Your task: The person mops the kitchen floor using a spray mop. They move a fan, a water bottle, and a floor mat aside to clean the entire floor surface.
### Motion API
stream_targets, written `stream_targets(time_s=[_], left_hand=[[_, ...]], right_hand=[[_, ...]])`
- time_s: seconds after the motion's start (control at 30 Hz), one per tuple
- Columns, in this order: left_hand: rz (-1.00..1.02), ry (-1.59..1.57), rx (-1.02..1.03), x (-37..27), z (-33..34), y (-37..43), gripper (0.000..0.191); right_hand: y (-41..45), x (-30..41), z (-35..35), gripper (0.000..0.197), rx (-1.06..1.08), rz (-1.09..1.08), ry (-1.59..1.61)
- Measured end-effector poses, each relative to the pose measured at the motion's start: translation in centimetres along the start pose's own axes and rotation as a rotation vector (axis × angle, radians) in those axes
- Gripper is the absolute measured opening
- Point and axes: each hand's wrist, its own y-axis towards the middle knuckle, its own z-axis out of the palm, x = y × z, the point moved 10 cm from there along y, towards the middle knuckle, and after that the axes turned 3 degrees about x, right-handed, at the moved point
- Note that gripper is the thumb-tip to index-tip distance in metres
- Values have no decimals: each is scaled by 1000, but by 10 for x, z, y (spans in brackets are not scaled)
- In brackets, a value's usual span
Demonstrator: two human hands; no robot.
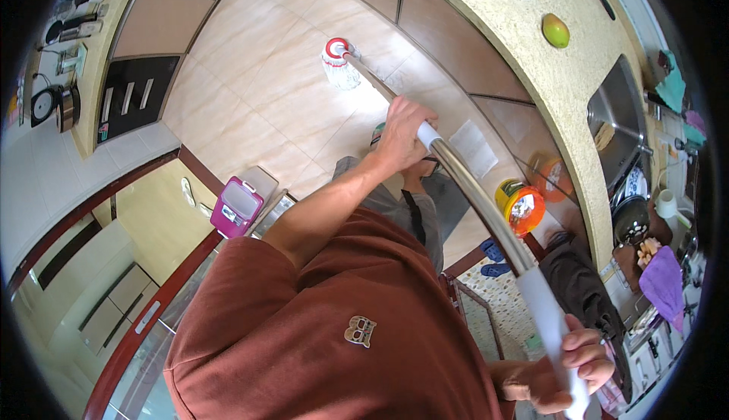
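A mop with a white string head [342,71] and a red ring rests on the tiled floor. Its metal pole [475,189] slants up towards my body. My left hand [404,132] is wrapped around the pole beside a pale collar [428,133]. Lower right, the fingers of my right hand [569,366] close around the white handle grip [541,300] at the pole's upper end. Below my left forearm, my grey trouser legs and part of a foot show; the rest is hidden.
Cabinets [444,32] under a stone counter [512,32] line the right. A fruit [555,31] and a sink [612,112] are up there. An orange-yellow bucket [520,206] stands close to the pole. A magenta-lidded bin [236,206] is at left, near a door frame [199,172]. Blue clogs [494,270] lie behind.
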Motion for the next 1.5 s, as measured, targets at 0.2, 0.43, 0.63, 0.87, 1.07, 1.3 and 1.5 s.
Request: stream_targets(time_s=[0.2, 0.43, 0.63, 0.87, 1.07, 1.3, 1.5], left_hand=[[-13, -6, 758, -1, 49, -6, 16], [-4, -22, 315, 36, 20, -31, 14], [-120, -42, 234, 77, -2, -48, 16], [-66, 2, 440, 118, 6, -41, 22], [-143, 138, 339, 162, -32, -28, 26], [-440, 731, 447, 277, -67, -30, 20], [-60, 398, 281, 237, 13, -59, 14]], right_hand=[[14, 10, 67, 34, 739, -176, 234], [8, -38, 61, 35, 108, 21, 119], [31, -19, 129, 33, 731, 18, 218], [30, -49, 161, 18, 585, -35, 291], [40, -83, 191, 10, 513, -23, 408], [25, -166, 243, 8, 501, 69, 314], [30, -137, 146, 10, 588, 159, 80]])
